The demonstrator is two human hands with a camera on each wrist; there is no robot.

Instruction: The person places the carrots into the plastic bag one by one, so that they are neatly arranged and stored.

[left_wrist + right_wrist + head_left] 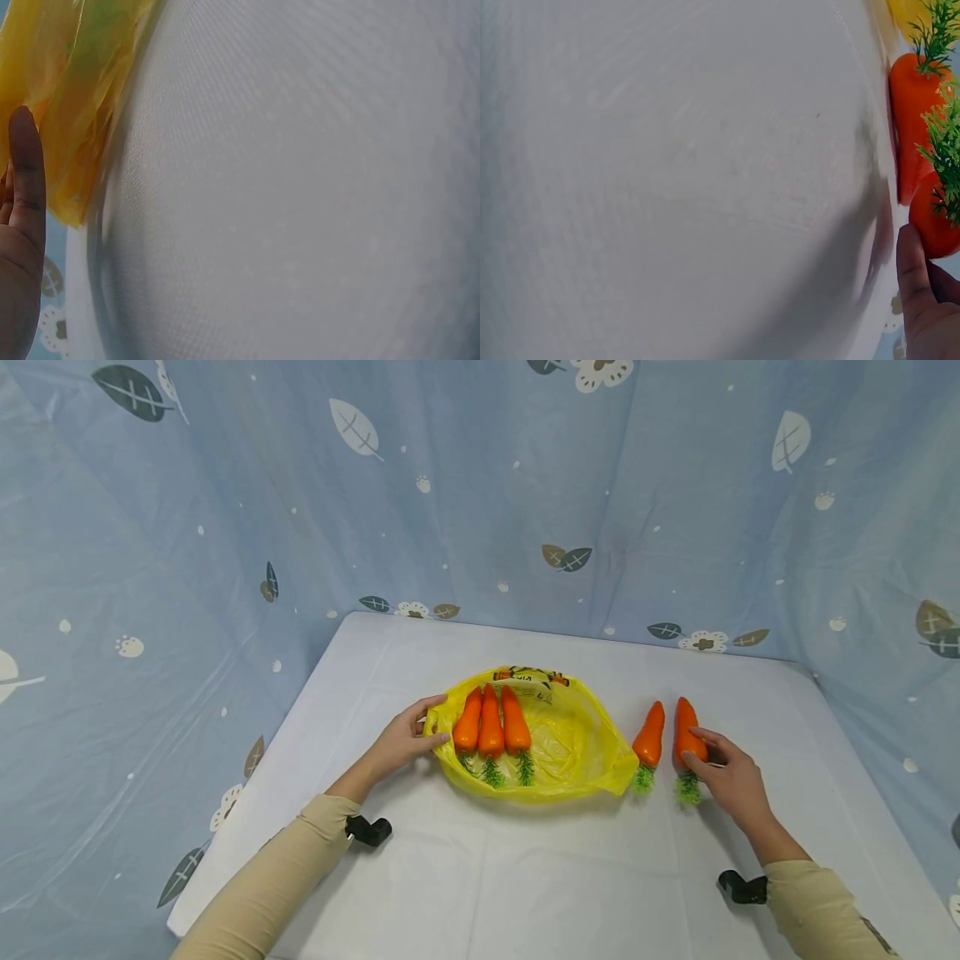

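Observation:
A yellow plastic bag (570, 739) lies with its mouth spread wide on the white table. Three orange carrots (491, 722) with green tops lie side by side in its left part. My left hand (401, 742) holds the bag's left edge, its thumb against the plastic in the left wrist view. At the right, my right hand (731, 774) grips the thick end of a carrot (684, 718) between thumb and fingers, near its leafy top. That carrot appears to lie on the table. Another carrot (649, 735) lies between it and the bag, leaves beside the bag's right corner.
A white cloth covers the table (570, 868). Behind and at both sides hangs a blue curtain (480, 510) with leaf and flower prints. Black devices stick out at the left cuff (369, 831) and the right cuff (742, 887).

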